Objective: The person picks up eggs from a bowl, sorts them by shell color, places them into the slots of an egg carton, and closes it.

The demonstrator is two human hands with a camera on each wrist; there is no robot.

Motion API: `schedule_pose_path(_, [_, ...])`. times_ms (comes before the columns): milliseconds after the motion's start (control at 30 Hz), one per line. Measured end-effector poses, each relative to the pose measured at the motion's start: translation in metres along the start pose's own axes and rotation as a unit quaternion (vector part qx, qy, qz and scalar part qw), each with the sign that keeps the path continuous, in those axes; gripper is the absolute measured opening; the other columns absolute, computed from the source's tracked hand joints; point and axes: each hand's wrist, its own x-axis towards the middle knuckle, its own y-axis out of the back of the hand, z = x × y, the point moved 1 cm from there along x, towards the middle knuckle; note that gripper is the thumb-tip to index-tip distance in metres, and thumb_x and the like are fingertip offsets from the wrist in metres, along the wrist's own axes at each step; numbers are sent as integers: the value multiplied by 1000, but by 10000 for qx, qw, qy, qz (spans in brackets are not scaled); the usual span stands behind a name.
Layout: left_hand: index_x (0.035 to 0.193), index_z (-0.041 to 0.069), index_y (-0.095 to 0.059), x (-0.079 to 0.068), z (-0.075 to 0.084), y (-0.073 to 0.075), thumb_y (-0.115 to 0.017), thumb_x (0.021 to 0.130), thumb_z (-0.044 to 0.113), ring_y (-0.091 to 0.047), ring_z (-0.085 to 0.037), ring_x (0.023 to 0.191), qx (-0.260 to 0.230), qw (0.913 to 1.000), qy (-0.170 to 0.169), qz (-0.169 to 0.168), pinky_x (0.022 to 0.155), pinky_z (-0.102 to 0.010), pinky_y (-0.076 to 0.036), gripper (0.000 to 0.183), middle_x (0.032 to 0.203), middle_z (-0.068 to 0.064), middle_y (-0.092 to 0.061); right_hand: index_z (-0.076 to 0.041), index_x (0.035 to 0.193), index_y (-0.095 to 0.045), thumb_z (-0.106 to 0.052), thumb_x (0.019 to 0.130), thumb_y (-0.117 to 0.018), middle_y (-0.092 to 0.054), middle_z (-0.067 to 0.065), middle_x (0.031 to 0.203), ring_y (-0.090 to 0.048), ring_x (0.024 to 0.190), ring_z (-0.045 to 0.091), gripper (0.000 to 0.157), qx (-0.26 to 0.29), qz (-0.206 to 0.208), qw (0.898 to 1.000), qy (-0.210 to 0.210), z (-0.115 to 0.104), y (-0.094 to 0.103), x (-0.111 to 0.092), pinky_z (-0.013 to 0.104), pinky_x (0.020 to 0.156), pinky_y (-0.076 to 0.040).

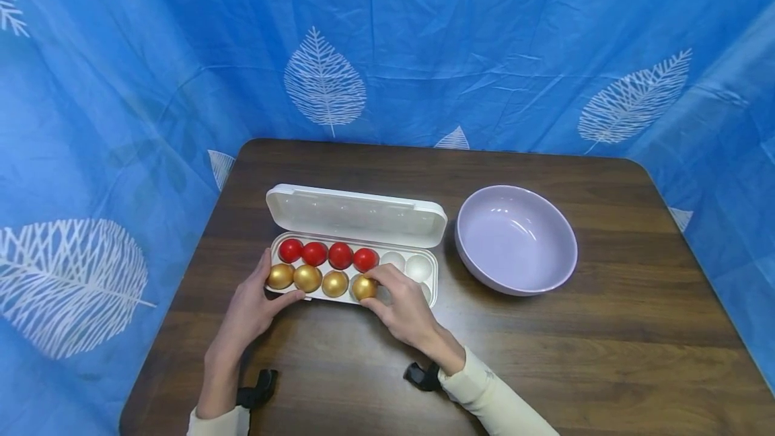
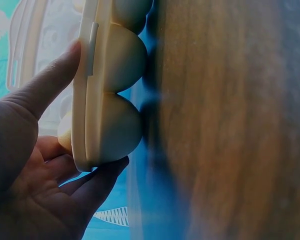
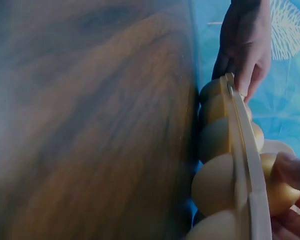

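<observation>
On the table lies a white plastic egg box (image 1: 356,299) with its lid (image 1: 357,215) raised at the back. Several red eggs (image 1: 314,253) fill part of the back row, and gold eggs (image 1: 307,278) sit in the front row. My left hand (image 1: 247,309) grips the box's left end; in the left wrist view its thumb (image 2: 52,77) lies on the front rim and fingers reach round the end. With thumb and fingers my right hand (image 1: 404,303) pinches a gold egg (image 3: 277,187) at the front row, partly hiding the cups there. Whether this egg touches its cup I cannot tell.
A lilac bowl (image 1: 517,241) stands right of the egg box, with no eggs in it. White cups (image 1: 418,267) without eggs show at the box's right end. Blue leaf-patterned cloth (image 1: 387,52) hangs behind and beside the brown wooden table (image 1: 575,355).
</observation>
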Motion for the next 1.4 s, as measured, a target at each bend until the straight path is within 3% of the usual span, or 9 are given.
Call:
schedule_pose_path(267, [156, -1, -8, -2, -2, -1, -76, 83, 50, -20, -46, 144, -23, 10000, -8, 26, 109, -63, -26, 113, 160, -26, -16, -7, 108, -67, -5, 79, -82, -64, 1, 104, -61, 94, 12, 33, -264, -409, 9988, -42, -3, -10, 4, 27, 84, -54])
schedule_pose_path(733, [156, -2, -6, -3, -5, 0, -75, 82, 53, -19, -47, 143, -41, 10000, 63, -21, 109, -63, -25, 115, 160, -27, -14, -8, 108, -70, -3, 85, -76, -64, 0, 107, -61, 94, 11, 24, -329, -702, 9969, -90, 0, -17, 5, 26, 83, -53])
schedule_pose_path(933, [156, -1, -7, 0, -5, 0, -75, 83, 52, -20, -47, 144, -107, 9999, 12, -16, 109, -62, -26, 113, 160, -26, -15, -7, 113, -70, -6, 86, -75, -66, 7, 118, -63, 107, 16, 28, -238, -768, 9965, -232, 0, -10, 5, 33, 92, -52])
schedule_pose_path(1000, [157, 0, -7, 1, -4, 0, -75, 83, 52, -20, -47, 144, -122, 9999, 4, -15, 109, -63, -27, 113, 160, -25, -15, -5, 113, -71, -6, 86, -75, -67, 9, 118, -63, 110, 18, 28, -86, -560, 9983, -144, -2, -4, 8, 35, 96, -51])
schedule_pose_path(1100, [157, 1, -6, 2, -3, 2, -75, 82, 52, -20, -46, 144, -127, 9999, -4, -4, 110, -62, -27, 114, 160, -25, -14, 0, 110, -71, -3, 85, -74, -71, 11, 111, -66, 106, 22, 25, 200, 134, 9992, 320, -6, 11, 17, 36, 94, -52])
schedule_pose_path(1267, [157, 0, -7, 3, -2, 2, -75, 82, 52, -20, -46, 144, -108, 9999, -10, -15, 110, -62, -26, 114, 160, -25, -15, 4, 102, -72, 3, 84, -69, -71, 17, 105, -67, 100, 30, 18, 46, 1641, 9789, 1219, -7, 48, 44, 36, 95, -51])
schedule_pose_path(1333, [157, 0, -7, 3, -3, 1, -76, 83, 51, -21, -45, 144, -99, 9999, -47, 13, 110, -62, -26, 113, 160, -24, -16, 6, 105, -70, 2, 85, -67, -69, 20, 111, -63, 109, 34, 21, -366, 1946, 9727, 1207, -5, 61, 56, 41, 102, -46])
schedule_pose_path(1400, [157, 0, -8, 2, -5, 0, -76, 83, 49, -21, -45, 144, -104, 9999, -98, 60, 110, -62, -26, 112, 160, -24, -17, 7, 117, -66, -5, 88, -68, -63, 21, 125, -55, 122, 37, 30, -868, 1821, 9763, 788, -3, 71, 66, 47, 110, -37])
